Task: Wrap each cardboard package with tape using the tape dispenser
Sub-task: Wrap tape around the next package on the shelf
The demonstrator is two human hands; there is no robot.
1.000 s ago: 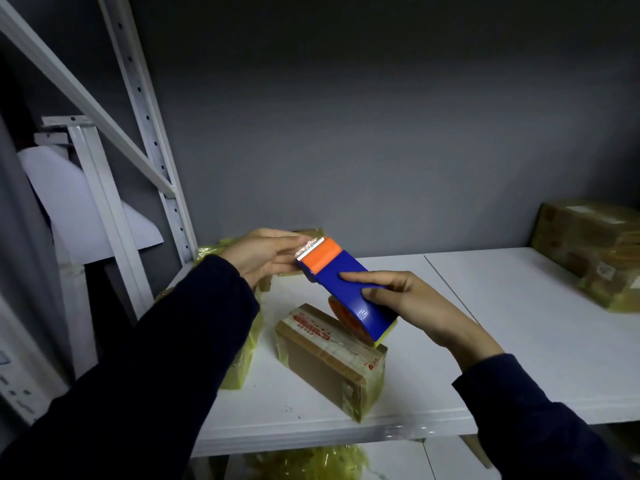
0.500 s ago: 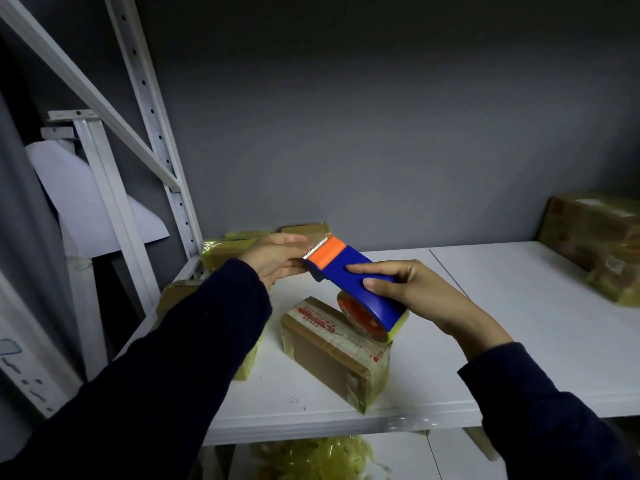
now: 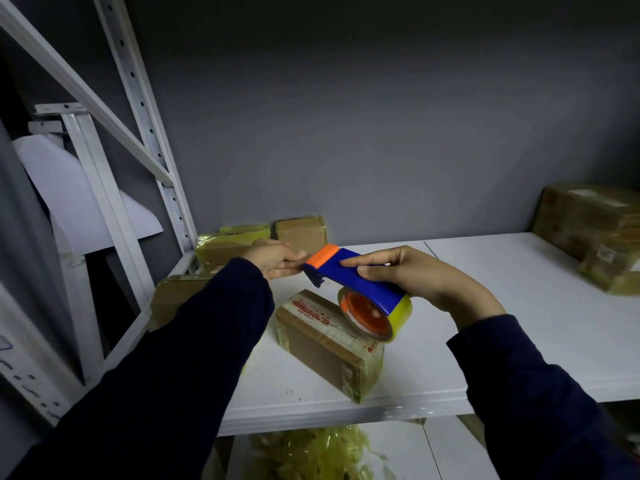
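The right hand (image 3: 420, 277) wraps its fingers around the blue and orange tape dispenser with a yellow tape roll (image 3: 360, 292), holding it just above the brown cardboard box (image 3: 327, 344) near the front of the white shelf (image 3: 519, 306). The left hand (image 3: 275, 259) pinches at the dispenser's orange end.

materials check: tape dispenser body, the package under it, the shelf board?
Tape dispenser: likely moulded plastic, uniform blue and orange, smooth, faint sheen.
Package: brown cardboard, matte, with glossy clear tape over its top and corners.
Shelf board: smooth white surface, matte; painted metal or laminate, cannot tell.
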